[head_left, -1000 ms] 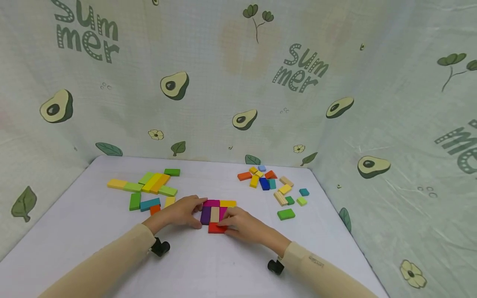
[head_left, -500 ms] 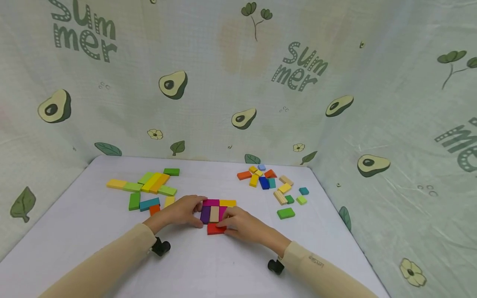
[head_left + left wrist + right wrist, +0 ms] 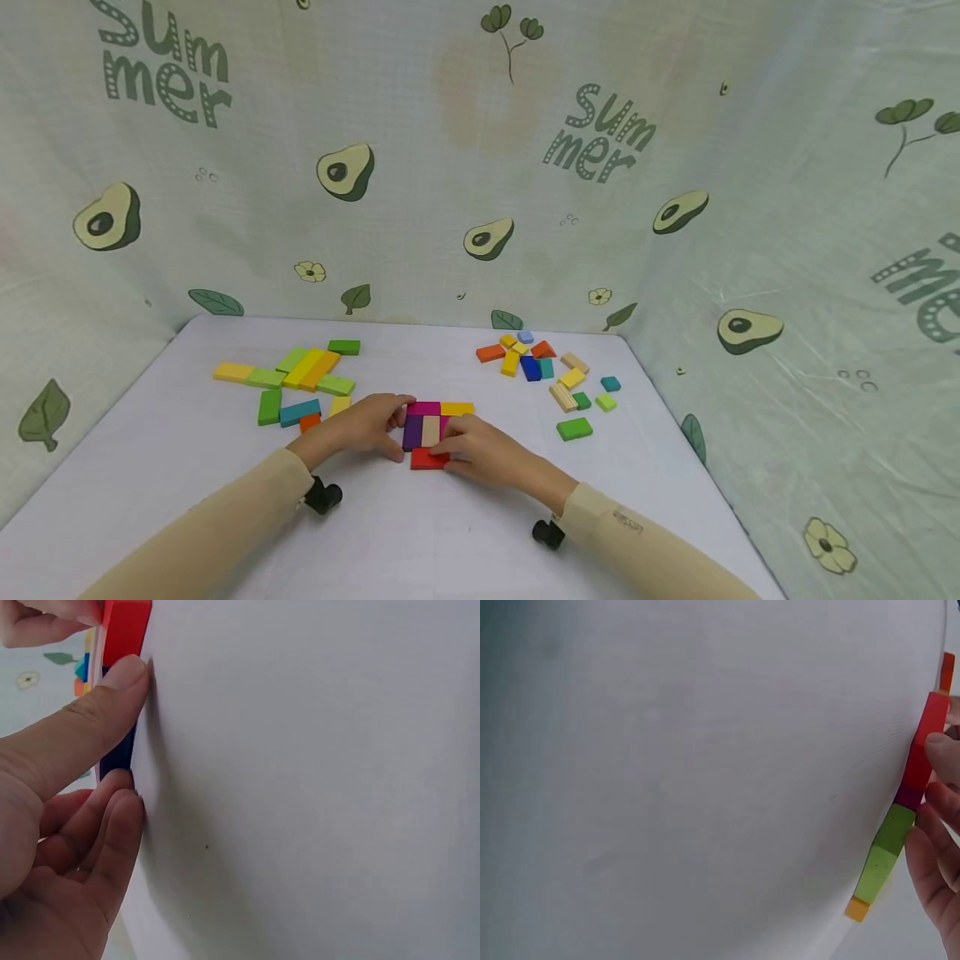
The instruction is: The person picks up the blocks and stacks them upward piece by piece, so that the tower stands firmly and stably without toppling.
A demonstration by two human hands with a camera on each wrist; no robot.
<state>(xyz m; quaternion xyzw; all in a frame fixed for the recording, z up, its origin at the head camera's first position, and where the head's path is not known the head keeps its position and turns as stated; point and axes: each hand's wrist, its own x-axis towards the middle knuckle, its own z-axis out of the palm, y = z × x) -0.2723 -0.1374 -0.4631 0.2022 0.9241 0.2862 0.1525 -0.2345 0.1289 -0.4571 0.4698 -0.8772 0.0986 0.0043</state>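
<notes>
A small flat layout of wooden blocks lies between the two hands. My left hand (image 3: 367,427) holds the layout's left side, its thumb and fingers curved around the purple block (image 3: 412,432) and the corner of the magenta block (image 3: 424,408). Beside the purple one is a beige block (image 3: 431,430). My right hand (image 3: 483,450) grips a red block (image 3: 427,459) at the layout's near edge, with the thumb on its near face in the right wrist view. That hand partly hides a second magenta block (image 3: 446,424). At the back right of the layout sits a yellow block (image 3: 457,409).
To the left, several blocks form another group, among them a blue block (image 3: 300,412) and a green block (image 3: 270,407). Loose blocks are scattered at the back right, with a green block (image 3: 574,428) nearest. A patterned cloth (image 3: 420,275) stands behind the white table (image 3: 420,550).
The red block has slid a little to the left along the layout's near edge, with my right hand following it. My left hand has stayed in place.
</notes>
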